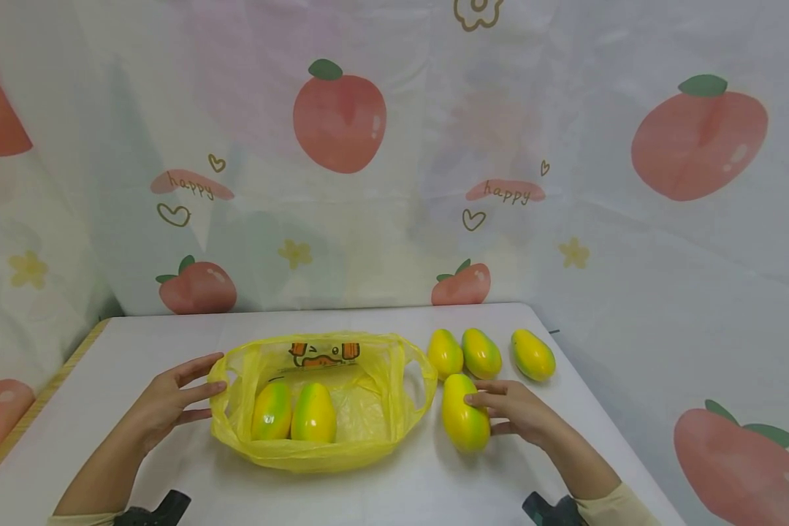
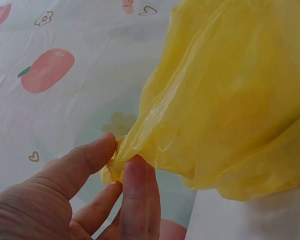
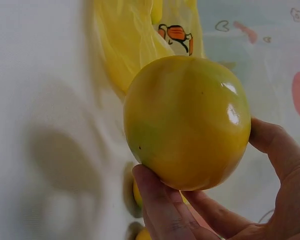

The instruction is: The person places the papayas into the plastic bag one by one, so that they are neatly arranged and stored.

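A yellow plastic bag [image 1: 329,456] lies spread on the white table with its mouth toward me. Inside it sit two yellow-green mangoes [image 1: 313,413], side by side in the left half. My left hand [image 1: 164,402] pinches the bag's left edge; the left wrist view shows the thumb and fingers [image 2: 135,195] on the gathered plastic. To the right of the bag, my right hand [image 1: 516,410] grips another mango [image 1: 465,420], thumb on one side and fingers on the other. In the right wrist view this held mango [image 3: 187,122] hides part of the bag.
Behind the right hand, three more mangoes stand near the table's right edge: two together [image 1: 481,353] and one apart [image 1: 533,355]. A fruit-printed cloth [image 1: 381,219] hangs behind the table [image 1: 184,467]. Dark wrist devices [image 1: 154,509] show at the bottom.
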Tool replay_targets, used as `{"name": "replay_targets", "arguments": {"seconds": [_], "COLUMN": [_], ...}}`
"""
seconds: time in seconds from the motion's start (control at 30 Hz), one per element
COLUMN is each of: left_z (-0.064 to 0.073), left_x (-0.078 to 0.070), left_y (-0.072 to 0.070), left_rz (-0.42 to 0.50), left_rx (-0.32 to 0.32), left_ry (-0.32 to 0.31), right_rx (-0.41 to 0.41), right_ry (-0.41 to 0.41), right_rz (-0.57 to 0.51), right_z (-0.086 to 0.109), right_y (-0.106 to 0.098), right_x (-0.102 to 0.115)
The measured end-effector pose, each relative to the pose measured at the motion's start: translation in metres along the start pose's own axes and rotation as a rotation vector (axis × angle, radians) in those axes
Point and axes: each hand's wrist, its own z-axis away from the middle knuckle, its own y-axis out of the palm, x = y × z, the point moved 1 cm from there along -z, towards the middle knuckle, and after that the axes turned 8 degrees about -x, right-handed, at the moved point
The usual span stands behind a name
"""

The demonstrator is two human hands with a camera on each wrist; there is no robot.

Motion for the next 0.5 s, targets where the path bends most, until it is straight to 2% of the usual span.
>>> {"name": "replay_targets", "arguments": {"seconds": [0.5], "left_z": [0.000], "left_x": [-0.001], "left_y": [0.001], "left_rz": [0.022], "left_rx": [0.004], "left_ry": [-0.005], "right_rx": [0.027], "right_ry": [-0.090], "right_rz": [0.007], "right_z": [0.010], "right_y": [-0.007], "right_x": [0.021]}}
